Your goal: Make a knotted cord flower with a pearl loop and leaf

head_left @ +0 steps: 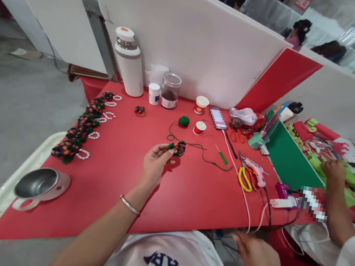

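Note:
My left hand [155, 161] is raised over the red table [115, 177], fingers pinched on a small multicoloured braided yarn piece [178, 148]. A dark green yarn strand [208, 152] trails from that piece across the table to a green yarn ball [184, 121]. My right hand [257, 255] is down below the table's front edge near hanging cables [251, 218]; its fingers are loosely curled and I cannot make out whether they hold anything.
Finished braided pieces with pearl rings [81, 128] line the left side. A steel bowl [38, 183], white flask [128, 62], jars [170, 91], red thread spool [199, 128], yellow scissors [244, 179], pink glue gun [257, 171]. Another person's hands [336, 171] work at the right.

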`<state>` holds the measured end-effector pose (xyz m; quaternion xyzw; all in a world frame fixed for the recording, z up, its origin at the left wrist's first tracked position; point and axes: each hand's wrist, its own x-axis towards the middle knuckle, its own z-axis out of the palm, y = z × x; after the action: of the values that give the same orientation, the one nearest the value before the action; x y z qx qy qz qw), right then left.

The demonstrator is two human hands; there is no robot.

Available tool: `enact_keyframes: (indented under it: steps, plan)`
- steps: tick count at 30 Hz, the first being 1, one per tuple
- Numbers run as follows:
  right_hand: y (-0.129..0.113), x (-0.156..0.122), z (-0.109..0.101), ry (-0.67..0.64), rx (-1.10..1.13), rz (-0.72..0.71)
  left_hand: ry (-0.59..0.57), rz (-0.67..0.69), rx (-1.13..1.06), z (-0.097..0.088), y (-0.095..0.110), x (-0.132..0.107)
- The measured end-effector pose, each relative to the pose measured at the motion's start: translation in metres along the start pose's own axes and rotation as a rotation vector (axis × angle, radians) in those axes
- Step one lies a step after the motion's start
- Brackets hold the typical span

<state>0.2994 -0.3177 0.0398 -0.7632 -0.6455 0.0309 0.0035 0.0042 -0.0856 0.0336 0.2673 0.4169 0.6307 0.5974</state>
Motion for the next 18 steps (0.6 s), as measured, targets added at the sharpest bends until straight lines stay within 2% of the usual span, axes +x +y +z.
enact_keyframes:
  steps: [2,4,5,9,12,15,18]
  plan:
    - [-0.002,0.003,-0.021,0.017,0.08,-0.021,-0.014,-0.019,-0.003,0.001,-0.002,-0.001]
    - [-0.022,0.026,-0.036,0.206,0.11,0.002,-0.024,-0.041,0.002,0.001,-0.004,-0.003]
    - [-0.036,0.042,-0.039,0.295,0.173,-0.032,-0.031,-0.057,0.007,0.001,-0.005,-0.004]
    - [-0.105,0.113,-0.037,0.523,0.399,-0.418,-0.079,-0.149,0.023,0.002,-0.007,-0.009]
    - [-0.146,0.151,-0.03,0.584,0.511,-0.579,-0.097,-0.185,0.014,0.001,-0.005,-0.01]
    - [-0.169,0.173,-0.027,0.588,0.624,-0.587,-0.104,-0.196,0.018,0.0,-0.004,-0.009]
    - [-0.179,0.185,-0.023,0.572,0.653,-0.585,-0.103,-0.183,0.015,-0.001,-0.005,-0.006]
